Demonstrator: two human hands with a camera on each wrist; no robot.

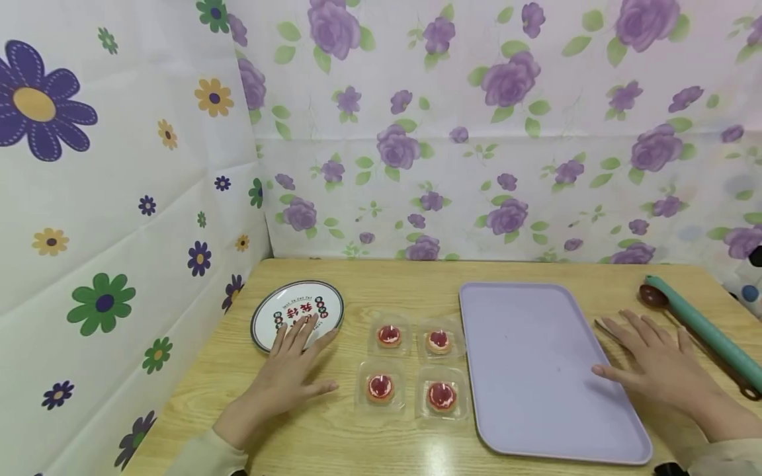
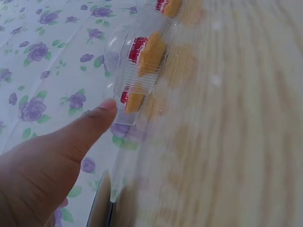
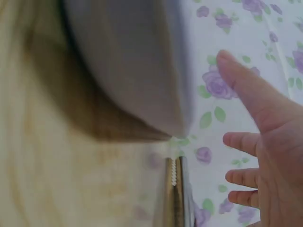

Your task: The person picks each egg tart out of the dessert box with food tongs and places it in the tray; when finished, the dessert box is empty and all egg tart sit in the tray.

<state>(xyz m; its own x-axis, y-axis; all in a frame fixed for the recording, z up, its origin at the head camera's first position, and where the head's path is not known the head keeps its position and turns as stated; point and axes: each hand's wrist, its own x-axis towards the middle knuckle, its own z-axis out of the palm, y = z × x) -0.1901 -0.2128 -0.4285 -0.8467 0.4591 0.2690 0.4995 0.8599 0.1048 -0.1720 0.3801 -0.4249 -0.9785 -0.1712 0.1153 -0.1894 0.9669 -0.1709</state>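
My left hand (image 1: 288,377) is spread with straight fingers over the near edge of a white oval plate (image 1: 297,301) with a dark rim and red lettering. Its thumb (image 2: 94,125) points toward several small red-topped tarts (image 1: 381,388), each in a clear plastic box, to the right of that hand. On the other side, my right hand (image 1: 661,363) has its fingers extended and holds nothing. Its thumb overlaps the right edge of a lilac tray (image 1: 553,370) in the head view. Under the fingers lies a slim metal utensil (image 3: 177,189) with a serrated edge, mostly hidden in the head view.
At the far right of the wooden table (image 1: 405,281) lie a brown spoon (image 1: 653,296) and a long teal tube-like object (image 1: 705,327), side by side. Flowered cloth (image 1: 464,165) hangs behind the table and along its left side.
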